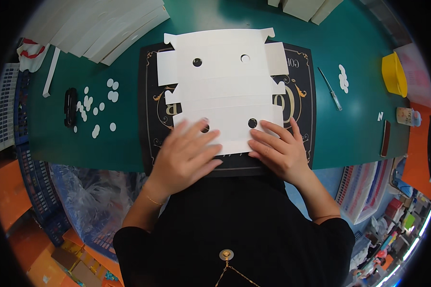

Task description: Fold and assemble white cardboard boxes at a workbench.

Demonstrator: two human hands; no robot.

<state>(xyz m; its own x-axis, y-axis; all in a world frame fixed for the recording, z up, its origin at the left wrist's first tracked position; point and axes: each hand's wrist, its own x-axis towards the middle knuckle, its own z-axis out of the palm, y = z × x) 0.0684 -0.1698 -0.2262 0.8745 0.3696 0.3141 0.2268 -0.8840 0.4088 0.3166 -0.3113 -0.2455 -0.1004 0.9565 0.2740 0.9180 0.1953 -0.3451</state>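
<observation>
An unfolded white cardboard box blank (227, 83) lies flat on a black mat (301, 143) with gold ornament. Four-sided flaps stick out at its sides, and round holes show in its upper and lower panels. My left hand (187, 148) rests over the blank's near left corner, fingers spread and slightly blurred, partly covering the lower left hole. Beside the lower right hole, my right hand (280, 148) lies with its fingers stretched out on the near right corner. Neither hand grips anything that I can see.
White paper discs (112, 95) are scattered left of the mat near a black tool (70, 107). More discs (343, 79) and a screwdriver (333, 93) lie at the right. Stacked white blanks (105, 28) stand far left. A yellow container (394, 75) and small jar (408, 116) sit far right.
</observation>
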